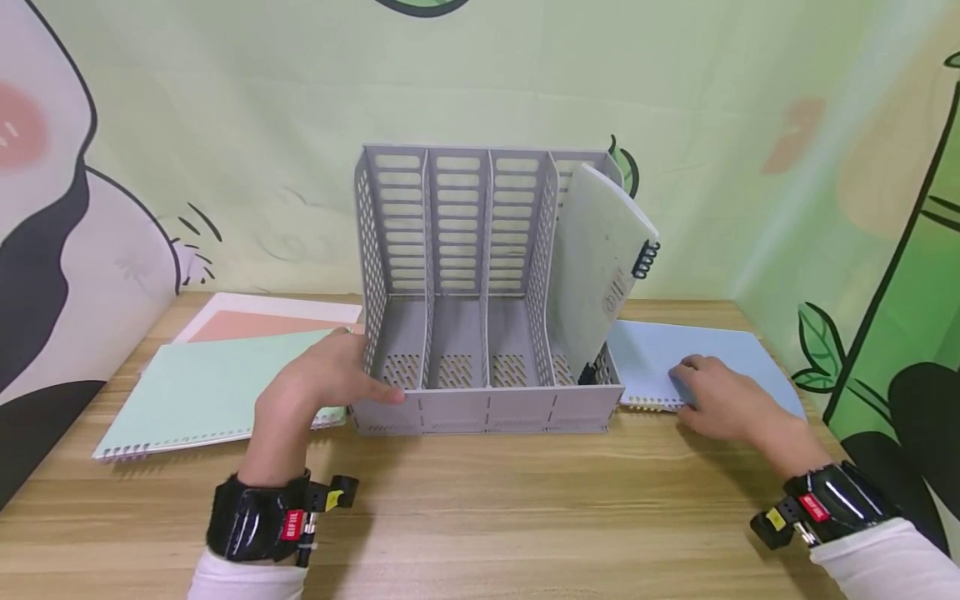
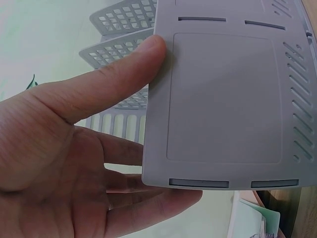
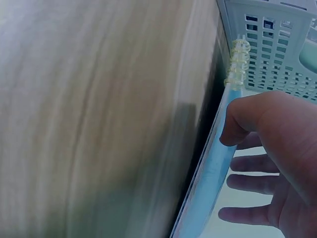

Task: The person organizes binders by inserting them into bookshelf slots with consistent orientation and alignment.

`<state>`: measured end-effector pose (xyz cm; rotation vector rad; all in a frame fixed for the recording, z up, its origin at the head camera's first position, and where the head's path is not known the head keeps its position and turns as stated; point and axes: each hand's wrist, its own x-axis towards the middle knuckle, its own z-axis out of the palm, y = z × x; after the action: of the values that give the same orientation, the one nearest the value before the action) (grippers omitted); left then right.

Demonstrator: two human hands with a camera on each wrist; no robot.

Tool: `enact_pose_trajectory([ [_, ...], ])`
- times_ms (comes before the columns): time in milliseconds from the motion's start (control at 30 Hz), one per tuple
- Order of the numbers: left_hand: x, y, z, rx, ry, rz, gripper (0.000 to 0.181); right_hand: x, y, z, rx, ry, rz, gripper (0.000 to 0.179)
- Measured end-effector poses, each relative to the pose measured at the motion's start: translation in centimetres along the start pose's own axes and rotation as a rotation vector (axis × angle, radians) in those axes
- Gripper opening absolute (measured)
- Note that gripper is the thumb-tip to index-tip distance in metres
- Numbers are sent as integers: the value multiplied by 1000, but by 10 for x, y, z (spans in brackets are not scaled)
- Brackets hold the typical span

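A grey file organizer (image 1: 517, 410) with four upright compartments stands mid-table. My left hand (image 1: 318, 375) holds its front left corner, thumb on the front panel and fingers along the left side, as the left wrist view (image 2: 74, 148) shows. A white-covered notebook (image 1: 596, 258) with black rings leans in the rightmost compartment. To the right, a blue spiral notebook (image 1: 731, 350) lies flat, and my right hand (image 1: 723, 400) rests on its front edge. In the right wrist view the thumb touches the blue notebook (image 3: 210, 168), its fingers loosely spread.
On the left lies a mint-green spiral notebook (image 1: 202, 387), overlapping a salmon-coloured notebook (image 1: 247, 325) and a pale pink one (image 1: 277, 306). A patterned cloth backdrop (image 1: 285, 125) hangs behind the wooden table (image 1: 480, 517).
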<state>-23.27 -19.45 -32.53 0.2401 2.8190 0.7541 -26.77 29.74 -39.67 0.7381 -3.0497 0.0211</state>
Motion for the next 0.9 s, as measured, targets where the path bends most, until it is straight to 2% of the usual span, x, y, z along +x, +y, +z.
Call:
enact_pose_trajectory([
  [267,-1,0,0,-7,-1,1,107,-3,1,6,76,-58,23,58],
  [433,-1,-1,0,-4,-2,-7,105,-5,7,5,119,-65,1,60],
  [667,-1,-1,0,5,-1,-8,104,-6,21,1,181,-134,18,78],
  [900,0,0,0,-7,1,-15,106,-10,31,1,237,-155,-30,75],
])
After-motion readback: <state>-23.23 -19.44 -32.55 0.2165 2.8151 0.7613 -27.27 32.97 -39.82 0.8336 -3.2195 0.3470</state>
